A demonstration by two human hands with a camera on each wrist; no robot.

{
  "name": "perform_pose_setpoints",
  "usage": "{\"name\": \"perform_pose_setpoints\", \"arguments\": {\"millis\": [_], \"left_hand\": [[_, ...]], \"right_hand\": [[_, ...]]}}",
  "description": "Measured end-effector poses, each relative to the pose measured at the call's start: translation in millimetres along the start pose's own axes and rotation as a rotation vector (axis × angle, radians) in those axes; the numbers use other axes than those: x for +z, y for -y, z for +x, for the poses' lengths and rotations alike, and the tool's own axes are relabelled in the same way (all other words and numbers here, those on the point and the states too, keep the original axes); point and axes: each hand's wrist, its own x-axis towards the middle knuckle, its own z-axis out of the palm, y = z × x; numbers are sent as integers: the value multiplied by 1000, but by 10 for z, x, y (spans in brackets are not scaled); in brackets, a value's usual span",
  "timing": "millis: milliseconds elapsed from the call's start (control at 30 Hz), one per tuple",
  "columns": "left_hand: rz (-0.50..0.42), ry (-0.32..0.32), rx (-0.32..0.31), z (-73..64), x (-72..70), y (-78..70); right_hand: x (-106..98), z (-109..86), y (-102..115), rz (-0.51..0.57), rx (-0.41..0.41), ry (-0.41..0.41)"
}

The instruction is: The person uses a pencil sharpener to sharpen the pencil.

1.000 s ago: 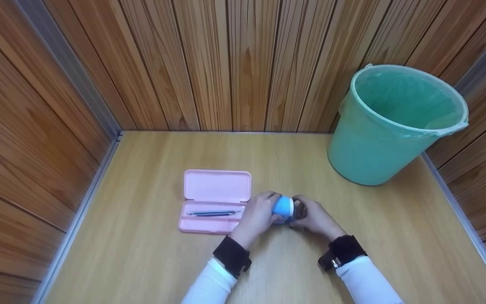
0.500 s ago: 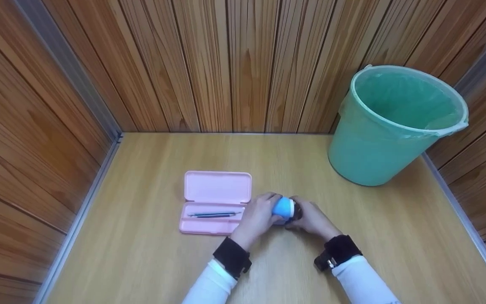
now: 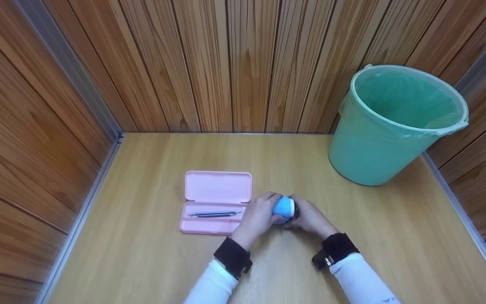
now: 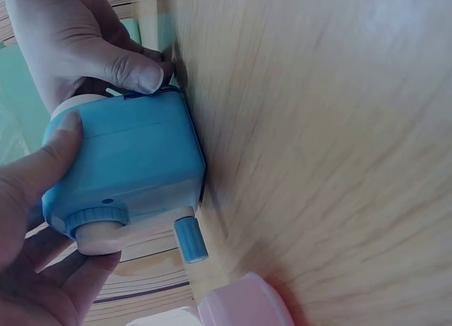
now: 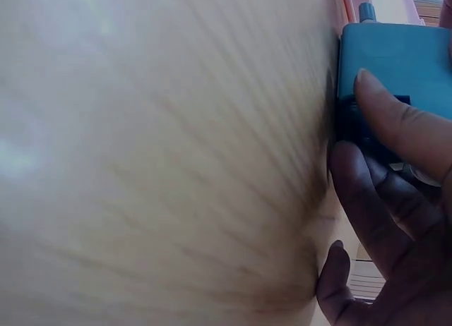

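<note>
A blue pencil sharpener (image 4: 138,149) with a crank handle (image 4: 191,239) sits on the table, just right of the pink pencil case. My left hand (image 3: 260,217) grips its body from the crank side, thumb over the top. At the opposite end, my right hand (image 3: 314,220) pinches the dark translucent shavings drawer (image 5: 361,125) between thumb and fingers. That drawer lies against the sharpener's end, nearly all of it inside or covered by the hand. How deep it sits cannot be told.
The pencil case (image 3: 217,186) lies open, its lid folded back, with pencils (image 3: 213,214) in its tray. A green bin (image 3: 371,147) with a plastic liner stands at the back right. Wood-panelled walls (image 3: 247,63) border the table (image 3: 150,261).
My right hand has moved left towards the sharpener, and the dark drawer's visible gap has closed up. The left hand and sharpener have stayed in place.
</note>
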Motion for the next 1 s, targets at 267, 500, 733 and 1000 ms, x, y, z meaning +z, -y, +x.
{"name": "perform_pose_setpoints", "arguments": {"millis": [267,500,733,1000], "left_hand": [[-18,11,-16,4,-6,-4],[-31,22,-21,22,-4,-14],[-26,24,-16,24,-2,-20],[56,-32,6,-9,17,-13]], "right_hand": [[13,19,24,27,40,1],[-7,8,16,64,76,10],[-9,-16,17,68,76,6],[-48,-169,208,-92,-18,-58]]}}
